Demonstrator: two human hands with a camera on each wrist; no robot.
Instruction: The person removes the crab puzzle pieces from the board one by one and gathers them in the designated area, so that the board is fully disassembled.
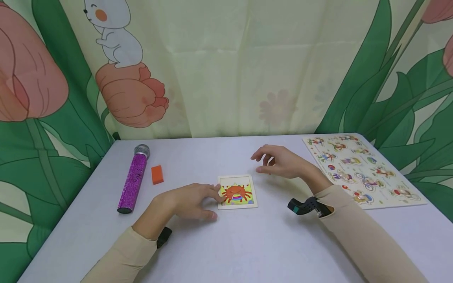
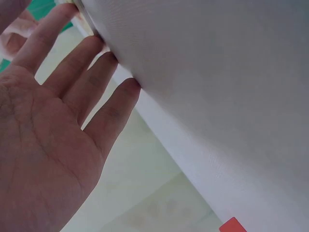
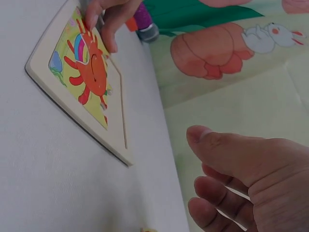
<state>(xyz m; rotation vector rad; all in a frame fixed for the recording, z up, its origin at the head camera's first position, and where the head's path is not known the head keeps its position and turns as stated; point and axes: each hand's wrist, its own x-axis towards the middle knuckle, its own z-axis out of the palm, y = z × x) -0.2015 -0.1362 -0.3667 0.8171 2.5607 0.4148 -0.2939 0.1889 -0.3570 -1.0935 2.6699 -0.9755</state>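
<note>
A small square crab puzzle [image 1: 237, 194] in a pale wooden frame lies flat on the table, its picture showing a red crab on yellow. My left hand [image 1: 192, 200] reaches in from the left, its fingertips at the puzzle's left edge and the thumb spread apart. In the left wrist view that hand's palm [image 2: 43, 140] shows nothing in it, and its fingers extend toward the tabletop. Above and to the right of the puzzle hovers my right hand [image 1: 283, 161], fingers loosely bent. The right wrist view shows this right hand [image 3: 241, 179] holding nothing, apart from the puzzle [image 3: 91, 72].
A purple glittery microphone [image 1: 133, 181] lies at the left, beside an orange block [image 1: 157, 174]. On the right is a large board [image 1: 364, 169] with pictured pieces. Behind the white table [image 1: 247, 251] hangs a printed curtain [image 1: 219, 78].
</note>
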